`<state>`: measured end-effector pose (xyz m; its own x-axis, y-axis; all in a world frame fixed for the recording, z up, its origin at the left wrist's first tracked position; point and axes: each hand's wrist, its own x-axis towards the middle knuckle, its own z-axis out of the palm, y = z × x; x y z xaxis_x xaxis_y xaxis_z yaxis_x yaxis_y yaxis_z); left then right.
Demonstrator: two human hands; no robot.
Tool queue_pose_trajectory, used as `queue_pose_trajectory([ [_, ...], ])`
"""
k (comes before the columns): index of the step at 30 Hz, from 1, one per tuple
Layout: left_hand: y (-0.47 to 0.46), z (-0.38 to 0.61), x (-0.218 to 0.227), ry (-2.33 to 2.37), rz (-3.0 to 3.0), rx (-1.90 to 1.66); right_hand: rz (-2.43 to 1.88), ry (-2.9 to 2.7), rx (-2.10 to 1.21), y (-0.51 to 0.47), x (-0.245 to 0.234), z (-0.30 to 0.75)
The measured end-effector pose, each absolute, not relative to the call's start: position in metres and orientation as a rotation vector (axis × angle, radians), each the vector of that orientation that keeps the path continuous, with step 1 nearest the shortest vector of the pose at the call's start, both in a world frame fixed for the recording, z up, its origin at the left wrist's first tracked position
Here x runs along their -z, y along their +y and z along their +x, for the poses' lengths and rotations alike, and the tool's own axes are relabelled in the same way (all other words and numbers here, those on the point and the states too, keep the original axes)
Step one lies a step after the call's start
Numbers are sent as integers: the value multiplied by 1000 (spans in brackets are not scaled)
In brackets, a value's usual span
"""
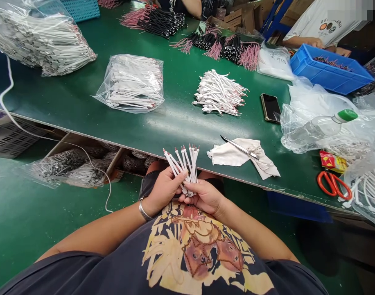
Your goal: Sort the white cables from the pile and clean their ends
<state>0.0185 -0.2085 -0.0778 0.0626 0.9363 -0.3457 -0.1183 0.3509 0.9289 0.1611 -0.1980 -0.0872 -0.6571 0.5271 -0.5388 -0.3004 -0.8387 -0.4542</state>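
Note:
Both of my hands meet in front of my shirt, just off the table's near edge. My left hand (163,189) has its thumb and fingers closed on the left part of a fanned bunch of white cables (187,164) with reddish tips pointing up. My right hand (207,197) pinches the lower right part of that bunch. The cables' lower ends are partly hidden by my fingers. On the table ahead lies a loose pile of similar white cables (220,92). A pair of metal tweezers (239,147) rests across a whitish cloth (230,153) to the right.
Bagged white cables (134,82) and a larger bag (52,45) lie on the left. Rightward are a phone (270,107), a plastic bottle (316,129), red-handled scissors (333,185) and a blue bin (331,67). Black-and-pink cable bundles (230,47) lie at the back, near other people.

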Motion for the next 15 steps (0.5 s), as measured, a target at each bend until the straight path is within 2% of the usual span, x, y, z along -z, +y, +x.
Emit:
queue_pose_trajectory([
  [6, -206, 20, 76, 1244, 825, -977, -929, -433, -2469, -199, 88, 162],
  [15, -195, 25, 73, 1155, 776, -781, -958, -449, -2477, -199, 90, 162],
])
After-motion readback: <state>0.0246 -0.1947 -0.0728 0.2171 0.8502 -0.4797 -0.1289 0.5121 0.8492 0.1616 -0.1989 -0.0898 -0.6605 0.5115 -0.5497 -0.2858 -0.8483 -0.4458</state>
